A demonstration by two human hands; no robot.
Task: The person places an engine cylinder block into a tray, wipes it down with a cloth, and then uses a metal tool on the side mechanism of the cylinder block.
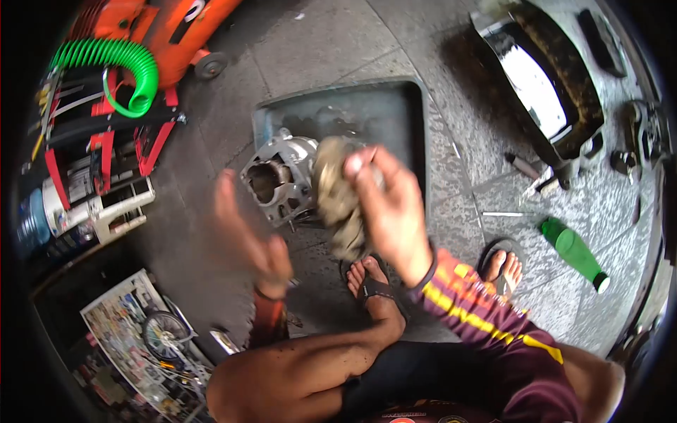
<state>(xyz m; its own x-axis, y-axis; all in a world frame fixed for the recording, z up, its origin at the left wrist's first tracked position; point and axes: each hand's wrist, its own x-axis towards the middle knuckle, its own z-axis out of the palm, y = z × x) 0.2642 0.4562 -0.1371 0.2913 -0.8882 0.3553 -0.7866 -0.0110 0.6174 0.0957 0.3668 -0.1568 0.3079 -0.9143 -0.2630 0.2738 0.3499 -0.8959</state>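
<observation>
Pinches a crumpled brown rag (337, 194) between thumb and fingers of the right hand (395, 218), above the floor (451, 190). Holds the left hand (248, 229) uncurled, edge-on and blurred, with fingers stretched out near a metal casting (295, 169). Covers the casting's right side with the rag in this view; cannot tell whether touching. Shows the casting at the near left of a grey tray (388, 106), with the tray's near edge hidden. Crowds the near side with a sandalled foot (370, 278), just below the rag; has another foot (502, 268) farther right. Lying right of these: a green bottle (571, 250), a thin pale rod (502, 213) and, beyond, a large dark frame (577, 81). Standing at upper left: an orange machine (180, 42), a coiled green hose (144, 70) and red bars (107, 151).
</observation>
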